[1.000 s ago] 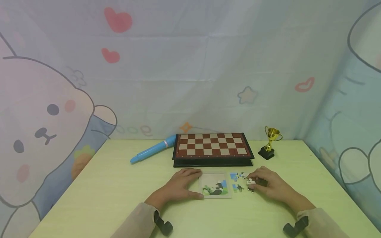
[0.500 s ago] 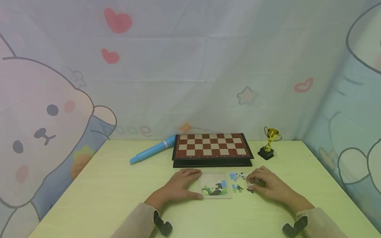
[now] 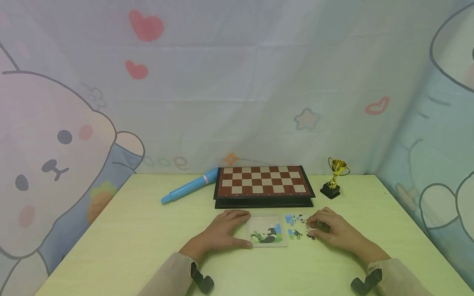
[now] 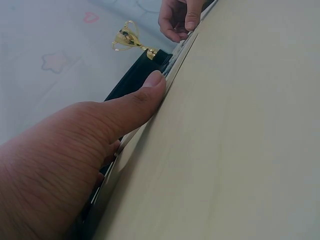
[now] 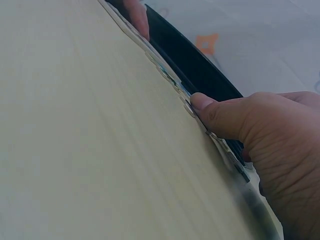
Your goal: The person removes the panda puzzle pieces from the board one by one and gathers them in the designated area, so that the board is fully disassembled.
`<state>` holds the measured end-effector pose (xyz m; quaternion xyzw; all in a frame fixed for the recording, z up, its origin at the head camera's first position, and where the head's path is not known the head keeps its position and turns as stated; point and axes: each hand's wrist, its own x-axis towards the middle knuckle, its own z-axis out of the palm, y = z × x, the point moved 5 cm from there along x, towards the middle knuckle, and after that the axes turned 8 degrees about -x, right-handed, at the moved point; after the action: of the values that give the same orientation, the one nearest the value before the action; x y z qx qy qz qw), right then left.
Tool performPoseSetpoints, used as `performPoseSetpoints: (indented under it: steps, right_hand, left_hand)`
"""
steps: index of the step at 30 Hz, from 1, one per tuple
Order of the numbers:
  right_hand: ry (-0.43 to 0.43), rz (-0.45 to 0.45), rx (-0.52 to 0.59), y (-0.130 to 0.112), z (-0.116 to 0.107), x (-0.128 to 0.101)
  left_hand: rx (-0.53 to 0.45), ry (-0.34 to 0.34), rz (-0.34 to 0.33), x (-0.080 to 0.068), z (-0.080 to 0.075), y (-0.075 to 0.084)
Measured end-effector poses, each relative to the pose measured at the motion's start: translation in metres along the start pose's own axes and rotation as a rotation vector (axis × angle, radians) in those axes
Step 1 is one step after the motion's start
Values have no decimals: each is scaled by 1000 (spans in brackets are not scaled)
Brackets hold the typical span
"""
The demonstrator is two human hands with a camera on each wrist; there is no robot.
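Note:
A small puzzle tray with a partly built panda picture lies near the table's front. My left hand rests at its left edge, fingers along the far side and the straight thumb pressed on the near rim. Loose puzzle pieces lie just right of the tray. My right hand sits over them with curled fingers. Its thumb and fingertips pinch a puzzle piece low at the table.
A folded chessboard stands right behind the tray. A small gold trophy is at its right and a blue tube at its left. Printed curtains close off the table's back and sides.
My right hand has sunk slightly, bringing the pinched piece down among the loose pieces. The left hand and tray have stayed put.

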<state>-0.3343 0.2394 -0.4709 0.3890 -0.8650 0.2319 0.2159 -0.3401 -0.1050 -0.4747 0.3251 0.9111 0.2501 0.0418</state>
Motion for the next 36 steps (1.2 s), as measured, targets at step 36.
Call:
performPoseSetpoints:
  steps: [36]
  right_hand:
    - [-48, -48, 137, -23, 33, 48]
  left_hand:
    - [-6, 2, 5, 1, 0, -2]
